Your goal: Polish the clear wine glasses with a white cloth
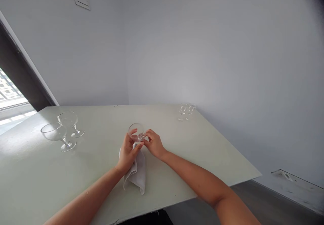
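Observation:
A clear wine glass (136,130) is held up over the middle of the table, its mouth tilted toward me. My left hand (130,150) is closed around the left side of its bowl, fingers behind and thumb below. A light grey cloth (138,176) hangs beneath that hand; whether the fingers grip it or it only lies under them, I cannot tell. On the glass's right side, the fingertips of my right hand (154,144) pinch its lower edge. The stem and foot are hidden behind the bowl and hands.
Two large stemmed glasses, one nearer (68,146) and one behind (77,133), stand on the table's left. Two smaller stemmed glasses (182,110) stand at the far right corner. The pale tabletop (177,177) meets a wall behind; its right and front edges drop off.

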A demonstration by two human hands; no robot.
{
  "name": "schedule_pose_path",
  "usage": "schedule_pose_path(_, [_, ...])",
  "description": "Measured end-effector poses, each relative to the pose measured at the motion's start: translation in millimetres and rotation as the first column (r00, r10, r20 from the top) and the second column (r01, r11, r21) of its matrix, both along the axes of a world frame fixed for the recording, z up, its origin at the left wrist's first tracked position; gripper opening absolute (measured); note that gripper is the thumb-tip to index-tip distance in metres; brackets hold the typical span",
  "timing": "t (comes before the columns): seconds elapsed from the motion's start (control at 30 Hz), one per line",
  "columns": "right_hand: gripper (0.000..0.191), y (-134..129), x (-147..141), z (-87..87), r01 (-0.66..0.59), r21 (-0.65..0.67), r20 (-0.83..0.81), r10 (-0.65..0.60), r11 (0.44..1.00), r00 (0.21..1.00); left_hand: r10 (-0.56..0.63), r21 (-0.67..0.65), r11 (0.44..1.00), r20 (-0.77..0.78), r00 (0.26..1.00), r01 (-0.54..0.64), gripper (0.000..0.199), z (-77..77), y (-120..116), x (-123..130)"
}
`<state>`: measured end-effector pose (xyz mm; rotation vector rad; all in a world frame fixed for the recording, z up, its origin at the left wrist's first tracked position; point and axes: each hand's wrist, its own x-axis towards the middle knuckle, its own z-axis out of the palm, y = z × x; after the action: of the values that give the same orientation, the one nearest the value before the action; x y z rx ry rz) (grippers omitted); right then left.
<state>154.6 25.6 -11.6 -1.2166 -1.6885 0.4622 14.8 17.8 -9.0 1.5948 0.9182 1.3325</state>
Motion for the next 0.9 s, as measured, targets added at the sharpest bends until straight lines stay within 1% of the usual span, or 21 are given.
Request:
schedule_pose_path(0.07, [0.012, 17.1, 21.1, -1.4, 0.133, -0.067, -0.043, -0.136, 0.989, 0.99, 0.035, 0.037, 0.999, -0.104, 0.994, -0.031, 0.044, -6.3, 5.5, -0.2])
schedule_pose_path(0.1, [0.013, 26.8, 34.5, -2.1, 0.23, -0.111, -0.057, -0.237, 0.967, 0.97, 0.05, 0.049, 0.998, -0.192, 0.98, -0.041, 0.04, -9.9, 8.5, -0.5])
schedule_pose_path(0.13, [0.013, 36.6, 49.2, -3.1, 0.299, -0.132, -0.064, -0.309, 0.945, 0.949, 0.056, 0.05, 0.998, -0.29, 0.955, -0.043, 0.035, -13.6, 11.3, -1.0])
schedule_pose_path(0.2, [0.011, 54.9, 79.6, -6.6, 0.375, -0.153, -0.068, -0.388, 0.914, 0.919, 0.04, 0.023, 0.999, -0.458, 0.888, -0.034, 0.027, -20.1, 15.7, -1.9])
schedule_pose_path(0.23, [0.011, 62.6, 94.2, -9.2, 0.413, -0.166, -0.068, -0.428, 0.896, 0.901, 0.031, 0.006, 0.999, -0.513, 0.858, -0.033, 0.024, -22.3, 17.1, -2.2])
schedule_pose_path(0.3, [0.009, 74.6, 119.5, -15.8, 0.473, -0.196, -0.061, -0.493, 0.859, 0.868, 0.024, -0.014, 0.999, -0.572, 0.82, -0.039, 0.02, -23.9, 18.1, -2.4])
schedule_pose_path(0.4, [0.008, 85.1, 145.0, -25.8, 0.539, -0.244, -0.038, -0.563, 0.807, 0.826, 0.034, -0.018, 0.998, -0.589, 0.808, -0.056, 0.017, -21.0, 17.1, -2.1])
schedule_pose_path(0.5, [0.008, 91.8, 157.5, -31.6, 0.575, -0.292, -0.006, -0.603, 0.764, 0.798, 0.042, -0.03, 0.997, -0.582, 0.812, -0.073, 0.015, -17.4, 16.1, -2.3])
schedule_pose_path(0.63, [0.007, 100.6, 163.2, -32.1, 0.611, -0.342, 0.03, -0.641, 0.714, 0.767, 0.045, -0.031, 0.997, -0.584, 0.811, -0.077, 0.014, -17.7, 16.5, -3.2])
schedule_pose_path(0.8, [0.006, 106.8, 163.8, -28.5, 0.653, -0.359, 0.045, -0.686, 0.667, 0.726, 0.047, -0.015, 0.998, -0.583, 0.811, -0.068, 0.013, -23.8, 18.3, -3.2])
schedule_pose_path(0.9, [0.006, 102.6, 161.3, -25.2, 0.673, -0.341, 0.027, -0.709, 0.656, 0.705, 0.054, -0.045, 0.995, -0.526, 0.849, -0.091, 0.014, -26.2, 21.1, -3.3])
